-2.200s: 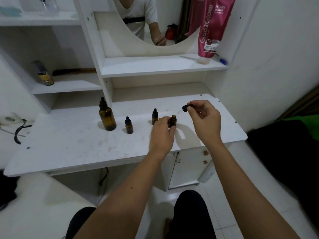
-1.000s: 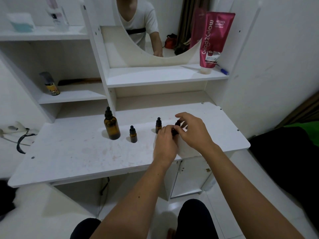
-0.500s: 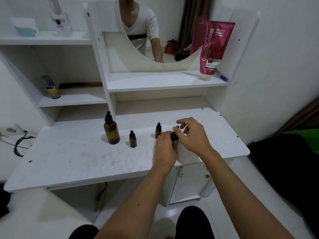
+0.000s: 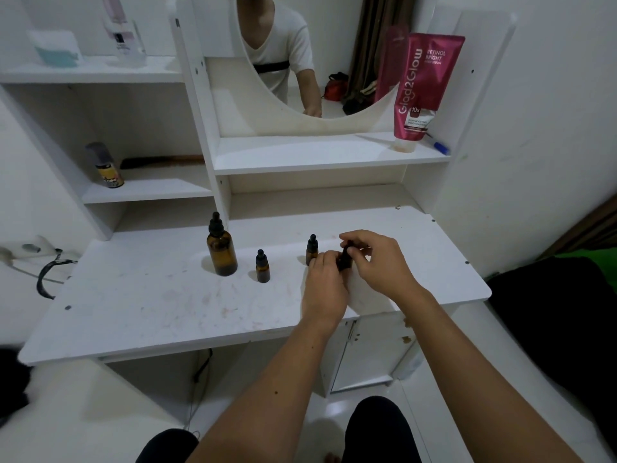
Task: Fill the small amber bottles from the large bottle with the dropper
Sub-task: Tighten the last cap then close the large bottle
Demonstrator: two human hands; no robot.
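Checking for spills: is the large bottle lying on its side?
No, the large bottle stands upright on the table, cap on.

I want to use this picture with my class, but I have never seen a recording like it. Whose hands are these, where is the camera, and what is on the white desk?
There is no machine here. A person wears a camera on the head, looking down at both bare hands. On the white desk stand a large amber bottle and two small capped amber bottles. The left hand steadies a third small bottle, mostly hidden, while the right hand pinches its black cap. The mirror behind reflects the same person.
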